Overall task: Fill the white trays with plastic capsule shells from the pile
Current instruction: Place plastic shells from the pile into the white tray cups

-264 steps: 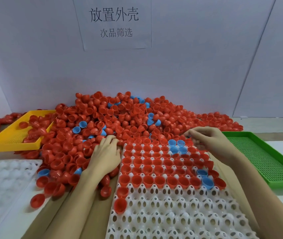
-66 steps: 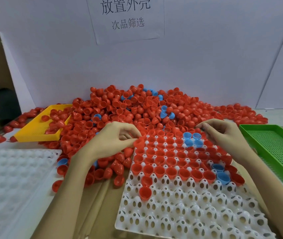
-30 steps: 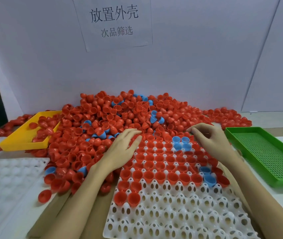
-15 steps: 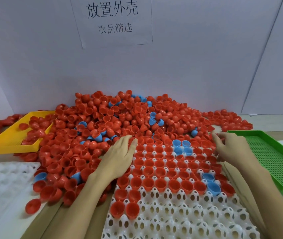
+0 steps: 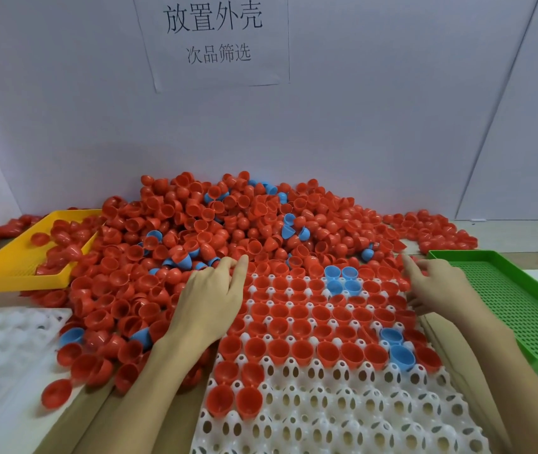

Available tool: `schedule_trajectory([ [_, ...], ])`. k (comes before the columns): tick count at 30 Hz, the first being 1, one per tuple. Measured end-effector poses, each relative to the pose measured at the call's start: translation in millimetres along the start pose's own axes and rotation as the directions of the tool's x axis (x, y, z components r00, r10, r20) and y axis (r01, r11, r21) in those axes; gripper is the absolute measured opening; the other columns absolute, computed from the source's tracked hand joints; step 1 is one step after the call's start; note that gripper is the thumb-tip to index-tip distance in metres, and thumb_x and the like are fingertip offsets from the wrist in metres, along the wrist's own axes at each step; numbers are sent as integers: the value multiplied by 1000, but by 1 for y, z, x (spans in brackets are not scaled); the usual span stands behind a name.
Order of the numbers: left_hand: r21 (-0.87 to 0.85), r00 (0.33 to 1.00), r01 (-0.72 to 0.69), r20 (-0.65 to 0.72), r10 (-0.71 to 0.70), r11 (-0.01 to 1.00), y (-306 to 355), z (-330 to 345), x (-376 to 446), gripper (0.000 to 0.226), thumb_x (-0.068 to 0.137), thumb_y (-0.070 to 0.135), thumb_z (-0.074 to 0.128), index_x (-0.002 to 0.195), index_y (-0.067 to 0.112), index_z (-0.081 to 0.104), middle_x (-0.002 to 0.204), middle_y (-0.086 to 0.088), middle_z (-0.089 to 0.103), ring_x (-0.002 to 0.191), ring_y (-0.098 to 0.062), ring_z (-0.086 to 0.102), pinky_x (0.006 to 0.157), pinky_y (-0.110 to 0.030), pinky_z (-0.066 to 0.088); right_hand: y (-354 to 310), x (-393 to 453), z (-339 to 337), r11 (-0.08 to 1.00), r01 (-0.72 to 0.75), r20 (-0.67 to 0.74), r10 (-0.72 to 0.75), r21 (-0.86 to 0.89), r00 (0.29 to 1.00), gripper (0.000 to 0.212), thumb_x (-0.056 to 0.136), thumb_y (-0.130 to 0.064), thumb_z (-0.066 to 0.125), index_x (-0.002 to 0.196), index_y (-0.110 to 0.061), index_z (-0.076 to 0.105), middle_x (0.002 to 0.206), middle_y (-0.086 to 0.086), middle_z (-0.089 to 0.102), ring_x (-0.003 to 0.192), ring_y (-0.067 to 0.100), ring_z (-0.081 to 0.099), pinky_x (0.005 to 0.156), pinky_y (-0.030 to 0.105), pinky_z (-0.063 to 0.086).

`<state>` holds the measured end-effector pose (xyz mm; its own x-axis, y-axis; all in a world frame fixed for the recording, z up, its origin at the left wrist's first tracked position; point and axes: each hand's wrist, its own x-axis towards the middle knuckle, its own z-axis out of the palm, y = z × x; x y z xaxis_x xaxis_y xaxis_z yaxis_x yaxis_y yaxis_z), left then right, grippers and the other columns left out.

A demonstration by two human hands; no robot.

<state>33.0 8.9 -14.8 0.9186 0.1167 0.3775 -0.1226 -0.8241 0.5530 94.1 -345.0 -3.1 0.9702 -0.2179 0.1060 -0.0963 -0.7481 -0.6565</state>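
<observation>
A big pile of red and a few blue capsule shells (image 5: 215, 231) lies against the back wall. In front of it is a white tray (image 5: 343, 414) whose far rows hold red shells and several blue ones; its near rows are bare. My left hand (image 5: 210, 299) lies flat with straight fingers over the tray's far left corner, fingertips at the pile's edge. At the tray's far right edge my right hand (image 5: 437, 286) rests with loosely spread fingers, touching shells there. Neither hand visibly holds a shell.
A yellow tray (image 5: 9, 273) with some red shells stands at the left. A green mesh tray (image 5: 510, 296) lies at the right. A second white tray (image 5: 2, 339) sits at the near left. Loose shells spill beside the left forearm.
My right hand has shifted from the tray's far middle out to its right edge. My left hand has flattened and stays at the far left corner.
</observation>
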Motion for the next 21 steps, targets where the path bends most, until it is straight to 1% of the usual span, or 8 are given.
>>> schedule_trajectory([
  [2,-70,999,45,23,-44,997,1,-1,0,51,104,61,26,88,27,60,48,11,55,53,-7,58,58,-24,37,-2,-2,1,999,22,-3,-22,43,1000,42,110,-44,46,90,-15,68,67,10,75,60,25,75,64,41,65],
  [3,-96,995,81,59,-76,992,-1,-2,1,57,105,63,26,105,22,67,53,12,60,60,-3,62,65,-25,43,-4,-2,2,998,40,-8,-40,47,999,43,111,-42,46,91,-12,70,73,13,76,68,30,76,71,47,65],
  [5,-122,979,153,158,-133,981,-2,-4,1,68,104,66,24,139,21,60,95,9,78,102,-8,70,97,-34,50,-6,-3,5,997,72,-30,-72,27,997,47,112,-36,45,97,-1,72,83,19,76,80,37,74,81,56,62],
  [7,-128,963,181,225,-149,975,0,-5,0,73,104,67,22,156,22,45,139,-1,67,138,-22,55,119,-39,37,-7,-2,7,996,86,-49,-85,23,995,45,112,-32,45,100,2,73,85,20,76,82,38,74,83,56,61],
  [9,-128,961,184,233,-151,975,3,-6,-1,74,103,67,23,158,21,42,127,-8,72,131,-27,59,118,-43,40,-5,-1,7,995,98,-53,-97,21,994,43,112,-32,46,101,0,74,84,18,77,81,36,74,83,53,60],
  [12,-56,986,119,120,-112,991,4,-8,-4,56,107,56,32,142,20,58,85,3,74,99,-20,70,96,-41,53,-2,0,6,994,112,-60,-112,5,992,42,111,-32,47,102,-2,75,82,15,77,81,32,73,83,44,58],
  [15,91,998,-34,-54,39,995,7,-6,4,33,108,39,46,121,18,68,104,4,72,104,-20,64,95,-42,52,0,2,10,992,125,-60,-126,-26,990,40,111,-30,48,100,-3,76,83,12,76,83,30,72,77,39,55],
  [21,115,941,-310,176,288,944,23,10,62,35,105,19,59,139,22,63,136,6,64,129,-16,52,111,-32,40,2,4,14,984,165,-93,-171,-64,981,38,111,-28,49,93,-6,72,79,8,71,78,28,67,75,41,54],
])
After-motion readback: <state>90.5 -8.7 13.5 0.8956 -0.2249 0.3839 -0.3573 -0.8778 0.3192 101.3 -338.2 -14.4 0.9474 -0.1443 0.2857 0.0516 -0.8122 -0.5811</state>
